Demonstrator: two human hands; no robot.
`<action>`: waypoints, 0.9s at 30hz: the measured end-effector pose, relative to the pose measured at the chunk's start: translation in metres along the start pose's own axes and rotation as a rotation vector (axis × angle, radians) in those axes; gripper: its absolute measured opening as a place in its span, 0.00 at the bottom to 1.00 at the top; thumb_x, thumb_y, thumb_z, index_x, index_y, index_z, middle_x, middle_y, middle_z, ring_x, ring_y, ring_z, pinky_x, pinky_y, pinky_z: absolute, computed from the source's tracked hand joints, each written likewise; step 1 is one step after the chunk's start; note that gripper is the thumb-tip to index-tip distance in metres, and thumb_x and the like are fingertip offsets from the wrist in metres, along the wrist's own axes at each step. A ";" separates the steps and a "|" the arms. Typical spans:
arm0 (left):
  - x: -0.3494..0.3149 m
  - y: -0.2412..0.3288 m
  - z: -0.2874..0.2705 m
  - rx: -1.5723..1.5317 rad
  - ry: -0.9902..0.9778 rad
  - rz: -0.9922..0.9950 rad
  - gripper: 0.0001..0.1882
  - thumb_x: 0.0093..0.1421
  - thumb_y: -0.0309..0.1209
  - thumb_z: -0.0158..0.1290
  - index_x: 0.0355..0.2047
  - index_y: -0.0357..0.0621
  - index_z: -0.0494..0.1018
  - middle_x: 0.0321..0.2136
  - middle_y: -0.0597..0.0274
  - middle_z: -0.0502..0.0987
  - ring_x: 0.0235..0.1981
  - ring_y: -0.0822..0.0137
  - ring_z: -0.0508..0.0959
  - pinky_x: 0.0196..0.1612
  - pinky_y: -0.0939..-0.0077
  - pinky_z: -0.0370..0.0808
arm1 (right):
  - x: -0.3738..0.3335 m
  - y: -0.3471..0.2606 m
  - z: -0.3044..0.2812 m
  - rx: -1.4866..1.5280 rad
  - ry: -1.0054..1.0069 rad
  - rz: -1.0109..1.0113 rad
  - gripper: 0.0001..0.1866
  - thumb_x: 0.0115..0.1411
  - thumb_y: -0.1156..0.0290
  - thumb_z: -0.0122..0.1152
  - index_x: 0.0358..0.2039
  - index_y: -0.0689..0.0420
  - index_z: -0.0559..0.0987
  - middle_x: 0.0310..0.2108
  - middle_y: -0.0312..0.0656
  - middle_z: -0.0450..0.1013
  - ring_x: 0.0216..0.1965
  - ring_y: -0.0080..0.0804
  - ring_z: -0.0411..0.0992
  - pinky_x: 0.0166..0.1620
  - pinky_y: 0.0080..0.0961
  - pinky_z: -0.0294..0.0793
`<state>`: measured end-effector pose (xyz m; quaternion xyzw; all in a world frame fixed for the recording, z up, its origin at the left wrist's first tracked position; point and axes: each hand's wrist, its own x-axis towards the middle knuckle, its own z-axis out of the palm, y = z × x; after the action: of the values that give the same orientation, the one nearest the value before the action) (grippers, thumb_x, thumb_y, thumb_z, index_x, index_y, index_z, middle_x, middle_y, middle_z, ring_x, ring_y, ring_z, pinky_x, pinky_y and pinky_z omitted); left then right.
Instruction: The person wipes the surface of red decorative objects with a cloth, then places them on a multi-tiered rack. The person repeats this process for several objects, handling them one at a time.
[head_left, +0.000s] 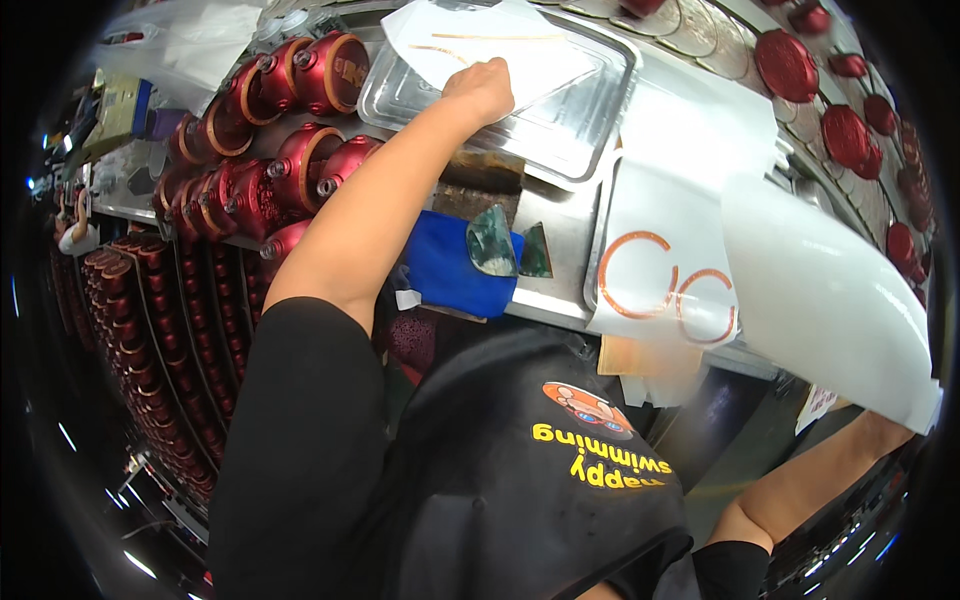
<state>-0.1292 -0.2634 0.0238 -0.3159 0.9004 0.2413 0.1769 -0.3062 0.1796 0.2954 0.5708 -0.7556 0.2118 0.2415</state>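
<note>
My left hand is closed over a white sheet bearing thin gold strips, which lies on a shallow metal tray. What its fingers grip, if anything, is hidden beneath the fist. Far out at the right, my right hand holds the lower end of a large, curved, glossy white sheet. The sheet partly covers those fingers. Between the hands lies another pale sheet with curved orange-gold strips on it, overlapped by the curved sheet.
Rows of shiny red pots stand at the left, with more stacked on racks below. A blue cloth and dark green pieces lie near a brown block. Red round lids line the far right.
</note>
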 end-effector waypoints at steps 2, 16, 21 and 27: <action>-0.014 0.016 0.010 0.075 0.011 0.088 0.16 0.57 0.25 0.47 0.46 0.34 0.70 0.44 0.38 0.75 0.46 0.43 0.77 0.51 0.58 0.74 | -0.042 -0.010 -0.039 -0.128 -0.067 0.097 0.22 0.65 0.59 0.56 0.46 0.68 0.74 0.43 0.55 0.73 0.42 0.45 0.75 0.43 0.35 0.78; -0.057 0.102 0.070 0.114 0.178 0.294 0.13 0.56 0.25 0.43 0.40 0.32 0.70 0.38 0.34 0.75 0.42 0.37 0.76 0.46 0.51 0.73 | -0.435 -0.076 -0.165 0.068 0.351 1.466 0.16 0.63 0.76 0.51 0.50 0.67 0.75 0.44 0.48 0.76 0.42 0.34 0.76 0.50 0.29 0.75; -0.076 0.112 0.079 0.331 0.056 0.337 0.19 0.60 0.36 0.49 0.48 0.38 0.68 0.44 0.43 0.74 0.47 0.44 0.74 0.52 0.57 0.70 | -0.542 -0.087 -0.066 -0.144 -0.485 1.615 0.21 0.60 0.75 0.54 0.55 0.57 0.75 0.45 0.42 0.75 0.39 0.27 0.74 0.44 0.25 0.75; -0.050 0.066 0.018 -0.050 -0.426 0.456 0.21 0.64 0.39 0.48 0.55 0.48 0.69 0.42 0.46 0.78 0.46 0.51 0.77 0.52 0.63 0.71 | -0.387 -0.065 0.047 0.189 -0.448 1.177 0.17 0.61 0.76 0.54 0.51 0.62 0.76 0.41 0.47 0.75 0.42 0.37 0.75 0.47 0.26 0.72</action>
<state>-0.1321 -0.1845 0.0539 -0.0526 0.8846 0.3574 0.2949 -0.1602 0.4287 0.0262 0.1091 -0.9531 0.2502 -0.1307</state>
